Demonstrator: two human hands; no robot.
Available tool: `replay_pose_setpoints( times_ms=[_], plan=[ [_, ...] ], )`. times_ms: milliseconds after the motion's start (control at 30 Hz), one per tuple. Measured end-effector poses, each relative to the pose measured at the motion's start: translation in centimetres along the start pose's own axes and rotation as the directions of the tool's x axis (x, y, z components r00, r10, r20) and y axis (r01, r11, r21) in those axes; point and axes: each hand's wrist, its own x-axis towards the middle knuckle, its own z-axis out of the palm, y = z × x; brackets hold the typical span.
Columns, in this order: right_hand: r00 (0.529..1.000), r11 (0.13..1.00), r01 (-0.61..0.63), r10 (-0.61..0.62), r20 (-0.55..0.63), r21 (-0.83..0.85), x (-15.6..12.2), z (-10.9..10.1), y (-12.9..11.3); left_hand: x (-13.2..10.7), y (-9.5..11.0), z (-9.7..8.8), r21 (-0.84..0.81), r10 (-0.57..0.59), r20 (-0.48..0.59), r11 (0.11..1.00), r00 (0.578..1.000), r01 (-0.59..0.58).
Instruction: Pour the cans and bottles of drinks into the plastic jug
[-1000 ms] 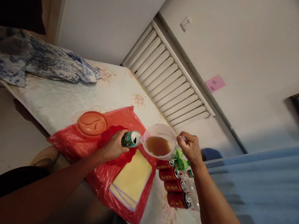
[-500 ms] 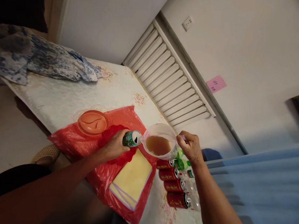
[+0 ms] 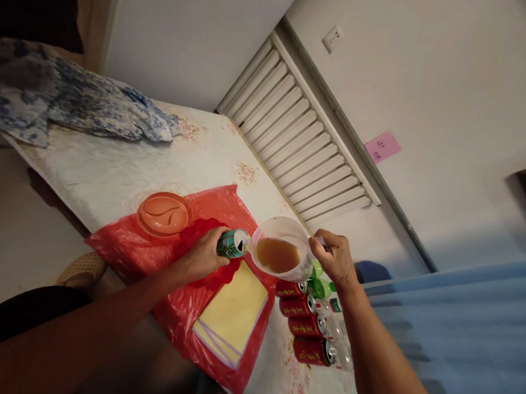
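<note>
My left hand [image 3: 205,254] is wrapped round a green drink can [image 3: 232,243], its opened top facing the jug. The fingers of my right hand [image 3: 334,256] are closed on the handle of a clear plastic jug [image 3: 272,224]. Brown liquid [image 3: 278,255] lies in the jug, and its spout meets the can's mouth; whether liquid is flowing between them I cannot tell. Partly hidden behind my left hand is a red scalloped dish [image 3: 200,231]. A folded yellow cloth [image 3: 232,309] lies close by on a red plastic sheet [image 3: 174,311].
Several red cans [image 3: 310,351] stand in a row right of the sheet, with green-labelled bottles [image 3: 322,288] beside them. An orange divided bowl [image 3: 164,213] sits on the sheet's left part. Patterned fabric [image 3: 111,111] lies on the table [image 3: 211,163]; a radiator [image 3: 298,133] runs behind.
Almost nothing differs. Both hands keep the can and jug in nearly the same place, spout against can, and the view has shifted very slightly.
</note>
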Motion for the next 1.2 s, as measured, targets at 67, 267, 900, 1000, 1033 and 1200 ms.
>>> replay_pose_setpoints(
  times_ms=[67, 267, 900, 1000, 1033, 1200],
  plan=[
    [1.0, 1.0, 0.002, -0.002, 0.001, -0.004, 0.02, 0.0, 0.01, 0.0, 0.05, -0.01, 0.002, -0.003, 0.004, 1.0, 1.0, 0.003],
    [1.0, 1.0, -0.003, 0.003, 0.005, -0.005, -0.02, 0.04, 0.11, -0.03, 0.2, -0.11, 0.015, 0.001, 0.003, 1.0, 1.0, -0.001],
    [0.998, 0.999, -0.041, 0.042, 0.05, -0.014, 0.1, 0.31, -0.07, -0.05, 0.54, -0.09, 0.053, -0.021, 0.006, 0.998, 1.0, 0.021],
    [0.998, 0.999, -0.042, 0.043, 0.051, -0.022, 0.1, 0.3, -0.11, -0.03, 0.44, -0.04, 0.055, -0.018, 0.003, 0.998, 1.0, 0.017],
    [0.998, 0.999, -0.041, 0.043, 0.05, -0.025, 0.1, 0.31, -0.1, -0.03, 0.39, -0.03, 0.056, -0.015, 0.005, 0.998, 1.0, 0.014],
    [0.998, 0.999, -0.032, 0.033, 0.048, -0.037, 0.17, 0.32, -0.01, -0.01, 0.25, -0.03, 0.054, -0.014, 0.011, 0.998, 1.0, 0.013]
  ],
)
